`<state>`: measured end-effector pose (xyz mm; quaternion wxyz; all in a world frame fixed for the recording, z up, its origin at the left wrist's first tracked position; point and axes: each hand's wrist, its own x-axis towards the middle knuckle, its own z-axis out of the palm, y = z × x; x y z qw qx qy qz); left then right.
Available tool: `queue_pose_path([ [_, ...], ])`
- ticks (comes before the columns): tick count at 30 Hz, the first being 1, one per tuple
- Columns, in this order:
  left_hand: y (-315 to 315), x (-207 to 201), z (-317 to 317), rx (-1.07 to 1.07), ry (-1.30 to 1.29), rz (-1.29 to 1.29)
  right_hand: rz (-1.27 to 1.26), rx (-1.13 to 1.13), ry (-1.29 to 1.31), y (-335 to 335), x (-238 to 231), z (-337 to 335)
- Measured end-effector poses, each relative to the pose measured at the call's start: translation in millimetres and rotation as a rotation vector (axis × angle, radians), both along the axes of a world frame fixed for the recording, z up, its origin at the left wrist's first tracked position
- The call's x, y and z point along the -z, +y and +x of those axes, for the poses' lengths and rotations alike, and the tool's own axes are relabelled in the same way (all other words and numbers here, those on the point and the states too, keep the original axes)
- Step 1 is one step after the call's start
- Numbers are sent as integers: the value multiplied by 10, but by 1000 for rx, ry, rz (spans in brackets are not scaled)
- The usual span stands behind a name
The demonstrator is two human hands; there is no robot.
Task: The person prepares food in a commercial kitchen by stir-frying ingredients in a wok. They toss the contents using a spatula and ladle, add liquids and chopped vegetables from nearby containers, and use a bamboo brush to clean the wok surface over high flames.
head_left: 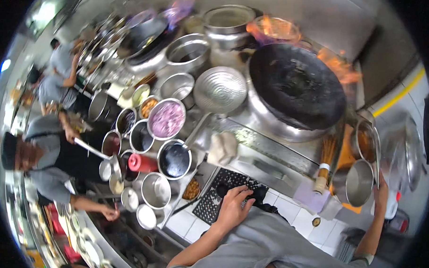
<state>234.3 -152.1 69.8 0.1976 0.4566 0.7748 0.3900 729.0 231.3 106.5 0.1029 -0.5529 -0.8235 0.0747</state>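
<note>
My left hand [235, 205] hovers before my waist, above a black perforated floor mat [205, 206]. Its fingers are loosely bent and apart, with nothing seen in them. Out to the right, my right hand [381, 193] is closed around a thin metal handle [377, 163]; what the handle belongs to is not clear. Beside that hand sits a round metal pot [359, 183], with a second metal container [365, 140] behind it holding something brownish. A large blackened wok [295, 86] rests on the burner ahead, with flames [337, 66] behind it.
A perforated metal strainer [220, 92] lies left of the wok. Several pots crowd the counter, one with chopped purple pieces [166, 119], beside a red squeeze bottle [142, 163]. A folded cloth [222, 148] and a bamboo brush [325, 165] lie near the edge. A co-worker [47, 154] stands left.
</note>
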Motion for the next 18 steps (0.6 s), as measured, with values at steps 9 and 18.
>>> queue_pose_path([
  [9, -664, 209, -34, -300, -103, 43, -365, -707, 651, -1345, -1161, -4839],
  [18, -1489, 310, -125, -585, -200, 13, -61, -1227, -8, -2670, 378, -7979],
])
